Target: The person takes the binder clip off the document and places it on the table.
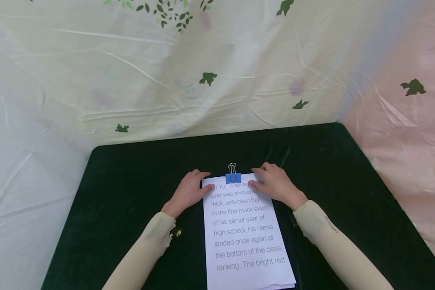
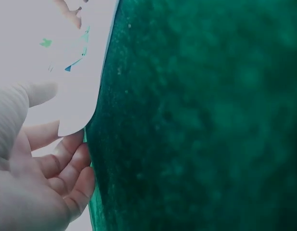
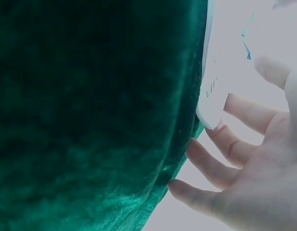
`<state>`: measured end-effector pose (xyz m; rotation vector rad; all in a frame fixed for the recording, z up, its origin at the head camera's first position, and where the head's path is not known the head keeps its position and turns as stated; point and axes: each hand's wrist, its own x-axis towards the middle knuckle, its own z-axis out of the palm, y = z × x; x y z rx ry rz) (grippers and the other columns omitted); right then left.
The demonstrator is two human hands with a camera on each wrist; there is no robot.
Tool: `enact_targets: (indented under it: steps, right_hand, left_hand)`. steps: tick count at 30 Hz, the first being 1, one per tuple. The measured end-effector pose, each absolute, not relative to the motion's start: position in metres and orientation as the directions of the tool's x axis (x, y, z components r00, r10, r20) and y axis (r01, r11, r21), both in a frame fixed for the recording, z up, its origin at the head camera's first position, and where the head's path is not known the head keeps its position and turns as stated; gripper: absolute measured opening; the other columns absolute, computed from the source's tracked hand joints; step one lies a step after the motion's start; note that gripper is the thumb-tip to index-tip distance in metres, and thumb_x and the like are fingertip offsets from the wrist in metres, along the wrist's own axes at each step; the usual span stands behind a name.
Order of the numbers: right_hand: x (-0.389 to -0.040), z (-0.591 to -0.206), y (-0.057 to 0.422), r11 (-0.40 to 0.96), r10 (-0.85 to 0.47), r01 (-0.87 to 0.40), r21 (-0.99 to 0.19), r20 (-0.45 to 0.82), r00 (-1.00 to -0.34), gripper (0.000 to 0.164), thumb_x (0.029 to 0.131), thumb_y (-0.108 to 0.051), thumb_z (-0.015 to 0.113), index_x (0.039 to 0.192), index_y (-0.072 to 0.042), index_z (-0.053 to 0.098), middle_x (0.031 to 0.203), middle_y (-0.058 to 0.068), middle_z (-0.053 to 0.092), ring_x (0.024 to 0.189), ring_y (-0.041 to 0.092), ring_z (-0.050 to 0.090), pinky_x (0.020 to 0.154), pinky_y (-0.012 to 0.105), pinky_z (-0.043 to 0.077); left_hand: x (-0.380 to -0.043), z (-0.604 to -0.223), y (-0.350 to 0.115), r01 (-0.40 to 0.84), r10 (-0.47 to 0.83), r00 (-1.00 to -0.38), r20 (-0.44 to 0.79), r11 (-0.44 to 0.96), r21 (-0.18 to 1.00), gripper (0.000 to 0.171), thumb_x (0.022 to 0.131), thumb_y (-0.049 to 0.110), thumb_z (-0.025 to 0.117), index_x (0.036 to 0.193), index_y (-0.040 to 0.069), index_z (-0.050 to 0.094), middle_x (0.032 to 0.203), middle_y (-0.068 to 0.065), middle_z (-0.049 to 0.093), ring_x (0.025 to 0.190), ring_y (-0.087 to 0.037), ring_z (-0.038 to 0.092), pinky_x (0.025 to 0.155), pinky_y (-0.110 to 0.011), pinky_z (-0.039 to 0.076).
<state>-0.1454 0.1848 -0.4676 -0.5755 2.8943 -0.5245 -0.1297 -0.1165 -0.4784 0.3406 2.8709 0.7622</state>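
A stack of printed white paper (image 1: pixel 244 233) lies on the dark green table, a blue binder clip (image 1: pixel 233 178) at the middle of its top edge with the wire handles sticking up. My left hand (image 1: pixel 189 188) holds the top left corner of the stack, thumb over the printed side. In the left wrist view the index finger (image 2: pixel 45 134) passes behind the paper's corner. At the top right corner my right hand (image 1: pixel 277 183) holds the stack the same way, its other fingers (image 3: pixel 215 166) spread along the green cloth in the right wrist view.
The green velvety cloth (image 1: pixel 130 193) covers a table with rounded far corners. Behind and beside it hangs a pale curtain (image 1: pixel 148 80) with green leaf prints. A small dark round thing (image 1: pixel 175 232) shows at the left sleeve cuff.
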Motion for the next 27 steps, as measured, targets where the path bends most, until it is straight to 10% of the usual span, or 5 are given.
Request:
enact_targets:
  steps: [11,27]
  right_hand:
    - [-0.1497,-0.4692,0.1855,0.848,-0.379,-0.337,-0.41,-0.025,-0.925,0.03,0.098,-0.019,0.073,0.125,-0.004,0.073,0.112,0.012,0.064,0.1,0.028,0.054,0.087,0.046,0.046]
    - [-0.145,-0.4652,0.1887,0.809,-0.354,-0.326,-0.489,0.037,-0.934,0.019,0.099,-0.013,0.071,0.116,-0.006,0.075,0.108,0.009,0.066,0.1,0.027,0.054,0.085,0.044,0.045]
  left_hand:
    - [-0.132,-0.4816,-0.1174,0.179,0.237,-0.971,-0.038,0.82,0.543,0.019,0.101,0.02,0.07,0.116,0.012,0.077,0.111,-0.005,0.065,0.097,-0.021,0.056,0.09,-0.04,0.049]
    - [-0.1289,-0.479,-0.1205,0.191,0.236,-0.972,0.003,0.778,0.599,0.016,0.1,0.017,0.071,0.114,0.013,0.078,0.109,-0.004,0.071,0.089,-0.018,0.061,0.084,-0.039,0.051]
